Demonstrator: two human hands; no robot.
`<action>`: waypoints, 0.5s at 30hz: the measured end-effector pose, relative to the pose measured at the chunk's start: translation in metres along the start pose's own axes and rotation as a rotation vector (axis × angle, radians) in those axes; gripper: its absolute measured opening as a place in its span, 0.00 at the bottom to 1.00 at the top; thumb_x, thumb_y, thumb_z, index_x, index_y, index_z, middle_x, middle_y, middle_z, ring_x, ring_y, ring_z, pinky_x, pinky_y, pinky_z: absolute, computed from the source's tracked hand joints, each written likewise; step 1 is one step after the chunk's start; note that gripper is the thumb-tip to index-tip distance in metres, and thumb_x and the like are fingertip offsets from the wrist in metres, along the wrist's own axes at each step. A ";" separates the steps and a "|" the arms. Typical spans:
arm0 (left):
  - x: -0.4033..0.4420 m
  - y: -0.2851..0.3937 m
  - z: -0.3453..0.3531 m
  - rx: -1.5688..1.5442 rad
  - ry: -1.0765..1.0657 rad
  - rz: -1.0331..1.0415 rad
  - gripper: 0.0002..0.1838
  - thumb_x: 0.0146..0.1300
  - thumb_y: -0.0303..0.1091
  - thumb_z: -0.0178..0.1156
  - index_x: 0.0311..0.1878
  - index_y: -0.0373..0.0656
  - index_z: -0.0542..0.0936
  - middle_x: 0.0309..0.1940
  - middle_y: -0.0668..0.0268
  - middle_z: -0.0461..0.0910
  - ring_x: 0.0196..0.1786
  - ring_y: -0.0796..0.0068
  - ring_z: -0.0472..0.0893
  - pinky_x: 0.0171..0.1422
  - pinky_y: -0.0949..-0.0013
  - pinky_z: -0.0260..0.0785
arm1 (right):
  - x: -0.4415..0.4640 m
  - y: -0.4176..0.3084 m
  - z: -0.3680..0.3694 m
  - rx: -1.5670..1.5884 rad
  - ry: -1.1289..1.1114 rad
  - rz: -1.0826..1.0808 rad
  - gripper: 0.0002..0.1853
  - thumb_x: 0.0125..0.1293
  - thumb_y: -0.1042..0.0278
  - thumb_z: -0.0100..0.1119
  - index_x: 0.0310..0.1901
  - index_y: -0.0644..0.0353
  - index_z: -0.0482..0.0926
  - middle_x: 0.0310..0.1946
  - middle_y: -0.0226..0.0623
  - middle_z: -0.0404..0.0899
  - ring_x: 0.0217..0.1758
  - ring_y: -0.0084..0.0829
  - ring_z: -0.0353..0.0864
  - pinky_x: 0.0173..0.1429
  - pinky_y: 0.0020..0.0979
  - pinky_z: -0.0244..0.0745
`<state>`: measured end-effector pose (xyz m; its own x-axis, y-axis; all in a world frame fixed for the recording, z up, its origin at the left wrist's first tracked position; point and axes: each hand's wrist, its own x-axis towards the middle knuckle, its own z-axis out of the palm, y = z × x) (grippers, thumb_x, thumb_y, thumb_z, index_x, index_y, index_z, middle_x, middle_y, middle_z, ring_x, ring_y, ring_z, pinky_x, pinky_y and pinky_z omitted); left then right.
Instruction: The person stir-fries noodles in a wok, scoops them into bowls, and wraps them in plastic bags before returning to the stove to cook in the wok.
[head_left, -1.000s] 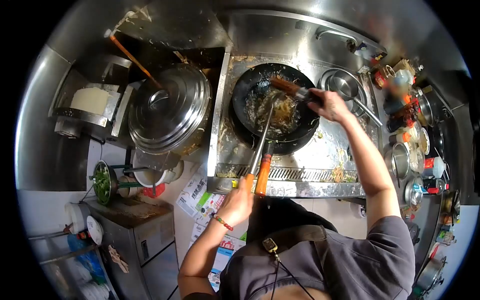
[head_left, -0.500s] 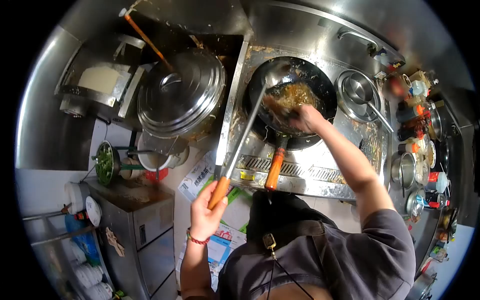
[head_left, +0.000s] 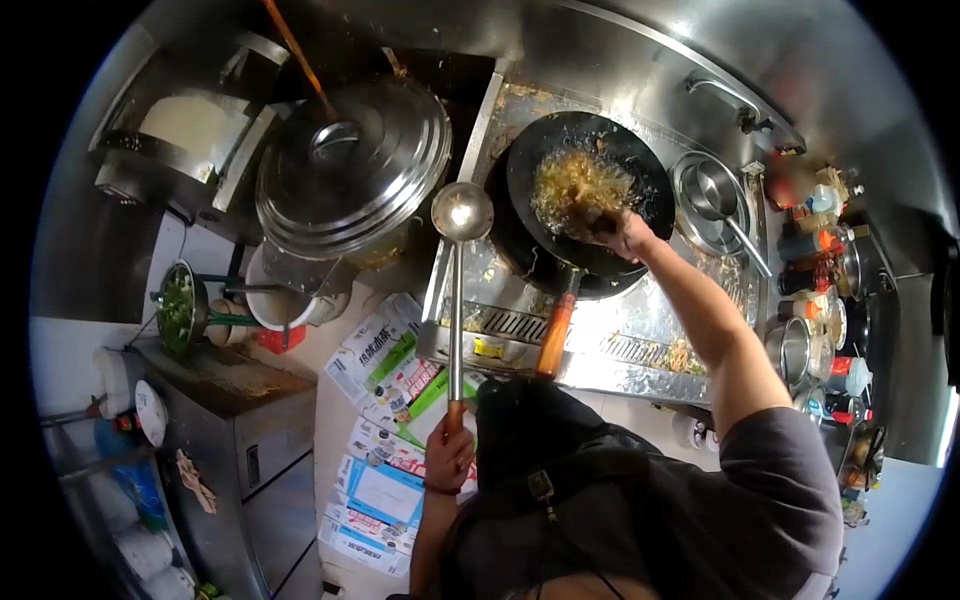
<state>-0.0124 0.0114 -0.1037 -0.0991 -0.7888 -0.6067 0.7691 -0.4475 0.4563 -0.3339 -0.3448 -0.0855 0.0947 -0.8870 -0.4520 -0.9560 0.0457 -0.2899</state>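
Observation:
My left hand (head_left: pixel 450 458) is closed round the wooden end of a long-handled ladle (head_left: pixel 457 330), held upright to the left of the wok. The ladle's round metal bowl is beside the wok's rim, apart from it. My right hand (head_left: pixel 630 238) reaches over the near right part of the black wok (head_left: pixel 530 170) and grips a short brown brush-like tool (head_left: pixel 598 222), blurred and partly hidden. Its far end is in brownish, splashing liquid (head_left: pixel 580 185) with bits in it. The wok's wooden handle (head_left: pixel 556 338) points toward my body, with neither hand on it.
A big lidded steel pot (head_left: pixel 370 170) stands left of the stove (head_left: pixel 620 340). A metal bowl with a saucepan (head_left: pixel 712 190) sits right of the wok, below a tap (head_left: pixel 725 90). Bottles and containers (head_left: pixel 825 260) line the right side. Flattened cartons (head_left: pixel 385 450) cover the floor.
My left hand has drawn the ladle out from over the wok, toward my body and left. The brush-like tool in my right hand has shifted and the liquid is more spread and splashing.

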 end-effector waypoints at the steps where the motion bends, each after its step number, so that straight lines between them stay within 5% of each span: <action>1: 0.006 -0.011 -0.005 -0.019 -0.032 -0.002 0.24 0.61 0.21 0.50 0.61 0.36 0.62 0.17 0.73 0.62 0.13 0.87 0.60 0.15 0.83 0.52 | -0.022 -0.005 -0.005 0.123 -0.145 -0.054 0.28 0.53 0.58 0.64 0.54 0.64 0.71 0.36 0.42 0.81 0.38 0.34 0.80 0.41 0.35 0.75; 2: 0.012 -0.019 -0.008 -0.015 -0.034 0.003 0.24 0.61 0.22 0.51 0.62 0.38 0.63 0.18 0.72 0.63 0.13 0.86 0.60 0.15 0.82 0.53 | -0.022 0.032 0.016 -0.137 0.183 -0.537 0.28 0.54 0.59 0.63 0.57 0.55 0.70 0.37 0.41 0.81 0.39 0.33 0.80 0.41 0.35 0.74; 4: 0.024 -0.030 -0.011 0.006 0.073 -0.061 0.25 0.58 0.19 0.53 0.60 0.42 0.66 0.19 0.71 0.66 0.13 0.84 0.62 0.16 0.81 0.54 | -0.028 0.071 -0.021 -0.297 -0.169 -0.354 0.26 0.55 0.56 0.61 0.56 0.48 0.72 0.37 0.41 0.81 0.40 0.37 0.80 0.43 0.37 0.74; 6: 0.038 -0.039 -0.028 0.064 0.048 -0.073 0.23 0.59 0.24 0.56 0.59 0.42 0.67 0.20 0.69 0.70 0.15 0.82 0.67 0.18 0.79 0.60 | -0.037 0.017 -0.054 -0.474 -0.074 -0.040 0.22 0.55 0.57 0.60 0.53 0.44 0.74 0.37 0.42 0.81 0.40 0.35 0.81 0.43 0.38 0.74; 7: 0.047 -0.048 -0.036 0.247 0.044 -0.020 0.22 0.59 0.26 0.57 0.58 0.42 0.68 0.20 0.68 0.71 0.17 0.81 0.70 0.20 0.78 0.63 | -0.003 0.015 -0.046 -0.477 -0.043 0.157 0.19 0.53 0.59 0.61 0.48 0.51 0.76 0.35 0.42 0.81 0.36 0.30 0.80 0.41 0.36 0.74; 8: 0.054 -0.053 -0.041 0.425 0.042 0.037 0.21 0.59 0.28 0.58 0.57 0.42 0.70 0.21 0.67 0.73 0.19 0.80 0.73 0.22 0.76 0.67 | 0.019 0.010 -0.041 -0.246 -0.087 0.094 0.17 0.53 0.61 0.61 0.44 0.55 0.77 0.31 0.42 0.81 0.30 0.28 0.78 0.37 0.34 0.74; 9: 0.052 -0.044 -0.039 0.600 0.054 -0.022 0.18 0.60 0.26 0.57 0.54 0.37 0.70 0.29 0.65 0.75 0.24 0.75 0.76 0.29 0.71 0.71 | 0.027 0.004 -0.025 -0.143 0.104 -0.132 0.17 0.52 0.61 0.62 0.44 0.56 0.78 0.27 0.40 0.81 0.27 0.28 0.76 0.34 0.32 0.74; 10: 0.057 -0.046 -0.042 0.585 0.060 -0.013 0.18 0.60 0.26 0.57 0.54 0.37 0.70 0.29 0.65 0.75 0.24 0.75 0.76 0.29 0.71 0.71 | 0.037 -0.012 -0.002 -0.100 0.194 -0.097 0.18 0.52 0.63 0.63 0.46 0.55 0.77 0.28 0.37 0.81 0.27 0.30 0.76 0.33 0.31 0.74; 12: 0.057 -0.048 -0.058 0.809 0.017 0.057 0.19 0.59 0.30 0.60 0.53 0.36 0.70 0.33 0.63 0.76 0.29 0.74 0.78 0.35 0.69 0.73 | -0.011 -0.046 -0.004 0.067 -0.106 0.195 0.21 0.50 0.64 0.64 0.49 0.54 0.76 0.29 0.36 0.82 0.29 0.31 0.77 0.37 0.32 0.75; 13: 0.054 -0.051 -0.056 1.084 0.128 0.379 0.21 0.59 0.31 0.61 0.54 0.36 0.70 0.39 0.61 0.76 0.38 0.72 0.78 0.43 0.68 0.72 | 0.004 0.013 0.012 0.239 -0.136 -0.194 0.22 0.50 0.65 0.64 0.50 0.53 0.76 0.29 0.36 0.82 0.30 0.30 0.78 0.40 0.32 0.75; 14: 0.045 -0.042 -0.044 1.082 0.127 0.377 0.21 0.59 0.31 0.61 0.54 0.36 0.70 0.39 0.61 0.76 0.38 0.72 0.78 0.43 0.68 0.72 | -0.007 0.031 0.000 0.182 -0.238 -0.307 0.23 0.50 0.65 0.64 0.50 0.52 0.76 0.30 0.35 0.82 0.30 0.30 0.78 0.42 0.33 0.75; 15: 0.031 -0.023 -0.022 1.221 0.178 0.595 0.23 0.56 0.33 0.62 0.53 0.36 0.71 0.41 0.57 0.75 0.42 0.65 0.77 0.46 0.66 0.71 | -0.018 0.049 -0.012 0.136 -0.338 -0.423 0.23 0.49 0.64 0.64 0.51 0.51 0.76 0.31 0.35 0.82 0.31 0.29 0.78 0.45 0.34 0.75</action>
<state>-0.0193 0.0062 -0.1476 0.2011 -0.9678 -0.1512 -0.3829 -0.2197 0.8973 -0.3862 -0.3319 -0.0817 0.5672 -0.6455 -0.5115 -0.7733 -0.2035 -0.6006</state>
